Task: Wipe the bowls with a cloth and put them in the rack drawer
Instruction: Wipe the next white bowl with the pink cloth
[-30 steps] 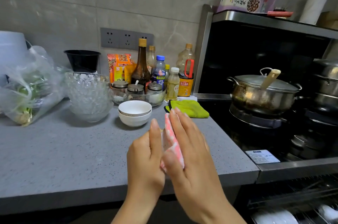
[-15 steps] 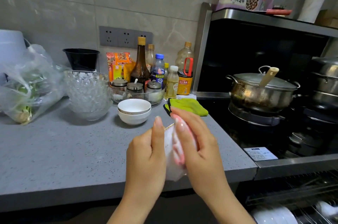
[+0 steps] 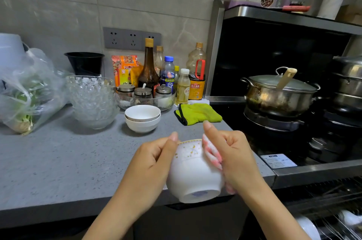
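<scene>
1. The left hand [image 3: 154,163] grips a white bowl [image 3: 193,173] by its rim, thumb on the outside and fingers curled.
2. The bowl is held in the air between both hands, tipped on its side with its foot ring facing down and toward the camera, over the front edge of the grey surface [image 3: 58,161].
3. The right hand [image 3: 233,155] presses a pink and white cloth [image 3: 211,153] against the bowl's right side, fingers bent around the cloth and index finger raised.
4. Beyond the left hand, two stacked white bowls [image 3: 142,118] sit on the surface.
5. Below and right of the right hand, the wire rack drawer [image 3: 333,220] is open, with white dishes in it.
</scene>
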The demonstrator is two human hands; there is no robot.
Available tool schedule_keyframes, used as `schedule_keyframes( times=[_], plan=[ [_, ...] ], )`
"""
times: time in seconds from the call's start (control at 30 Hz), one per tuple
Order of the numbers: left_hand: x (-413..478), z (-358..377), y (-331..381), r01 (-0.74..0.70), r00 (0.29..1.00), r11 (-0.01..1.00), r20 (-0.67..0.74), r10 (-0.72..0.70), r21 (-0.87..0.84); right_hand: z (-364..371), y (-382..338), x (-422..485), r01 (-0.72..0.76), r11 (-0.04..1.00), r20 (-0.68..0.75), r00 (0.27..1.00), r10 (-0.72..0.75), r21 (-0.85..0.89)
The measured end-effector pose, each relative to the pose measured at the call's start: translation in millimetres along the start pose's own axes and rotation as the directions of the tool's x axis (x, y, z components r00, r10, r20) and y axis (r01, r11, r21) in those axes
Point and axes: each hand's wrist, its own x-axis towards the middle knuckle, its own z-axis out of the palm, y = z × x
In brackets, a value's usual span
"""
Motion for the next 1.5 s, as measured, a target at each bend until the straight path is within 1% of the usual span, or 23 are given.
schedule_keyframes(
  times=[0.13,0.17,0.23,0.3,0.37,0.4,0.43,0.47,0.5,0.53,0.57,0.6,0.63,0.7,0.83,0.93,1.0,1.1,1.17,1.23,1.33,1.4,1.5],
  plan=[
    [5,5,5,-0.075,0.997,0.969,0.022,0.072,0.235,6,2,-3,0.101,0.966,0.045,0.995,-0.093,-0.239],
    [7,8,5,-0.085,0.996,0.965,0.005,0.087,0.249,8,3,-4,0.117,0.959,0.042,0.993,-0.11,-0.257],
    [8,13,6,-0.078,0.993,0.964,-0.065,0.098,0.253,11,7,-5,0.137,0.975,0.029,0.991,-0.134,-0.174],
    [8,15,7,-0.037,0.979,0.983,-0.192,0.072,0.179,12,17,-9,0.122,0.991,-0.03,0.992,-0.124,-0.056],
    [6,17,9,0.044,0.943,0.998,-0.328,-0.053,-0.034,13,28,-15,0.066,0.998,-0.085,0.994,-0.068,-0.025],
    [7,19,7,0.068,0.919,0.992,-0.38,-0.102,-0.102,16,32,-20,0.058,0.997,-0.101,0.993,-0.062,-0.05],
    [8,21,6,0.071,0.9,0.991,-0.42,-0.112,-0.113,20,34,-24,0.089,0.983,-0.107,0.989,-0.107,-0.161],
    [8,24,5,0.06,0.894,0.993,-0.438,-0.097,-0.098,24,33,-27,0.174,0.917,-0.082,0.973,-0.216,-0.358],
    [8,27,4,0.049,0.894,0.994,-0.439,-0.088,-0.101,28,32,-28,0.268,0.782,-0.024,0.94,-0.34,-0.562],
    [8,30,3,0.048,0.897,0.992,-0.432,-0.094,-0.118,31,31,-28,0.331,0.636,0.038,0.903,-0.429,-0.697],
    [7,33,3,0.055,0.901,0.989,-0.42,-0.109,-0.138,33,32,-27,0.355,0.544,0.069,0.877,-0.476,-0.76],
    [5,34,2,0.063,0.903,0.988,-0.412,-0.117,-0.143,32,33,-25,0.349,0.525,0.062,0.871,-0.487,-0.776],
    [4,34,2,0.062,0.906,0.99,-0.41,-0.108,-0.125,31,30,-22,0.329,0.573,0.036,0.886,-0.462,-0.75],
    [2,32,4,0.053,0.911,0.996,-0.405,-0.078,-0.073,25,29,-18,0.282,0.739,-0.009,0.932,-0.363,-0.611],
    [1,24,5,0.038,0.912,0.984,-0.397,-0.105,-0.174,19,24,-16,0.179,0.947,-0.051,0.979,-0.2,-0.265],
    [0,16,7,0.004,0.938,0.978,-0.338,-0.076,-0.207,19,15,-19,0.005,0.999,-0.105,0.994,-0.009,-0.045],
    [0,13,5,0.002,0.953,0.972,-0.293,-0.073,-0.235,17,11,-18,-0.007,1.0,-0.099,0.995,0.01,0.028],
    [2,9,0,0.044,0.971,0.954,-0.211,-0.11,-0.297,15,10,-9,-0.021,0.996,0.011,1.0,0.021,0.088],
    [3,6,-2,0.061,0.983,0.969,-0.155,-0.101,-0.24,12,11,-2,-0.056,0.995,0.033,0.998,0.053,0.087],
    [4,0,-4,0.014,0.989,0.998,-0.147,-0.022,-0.054,9,11,0,-0.049,0.997,0.065,0.997,0.045,0.053],
    [7,-6,-4,-0.094,0.99,0.973,-0.08,0.113,0.21,10,11,0,0.027,0.976,0.126,0.992,0.0,-0.215],
    [8,-3,-4,-0.114,0.993,0.96,0.011,0.116,0.257,14,10,-1,0.052,0.935,0.112,0.994,-0.013,-0.351],
    [9,1,-5,-0.126,0.991,0.962,-0.017,0.134,0.242,21,10,-4,0.082,0.933,0.098,0.994,-0.05,-0.35]
  ],
)
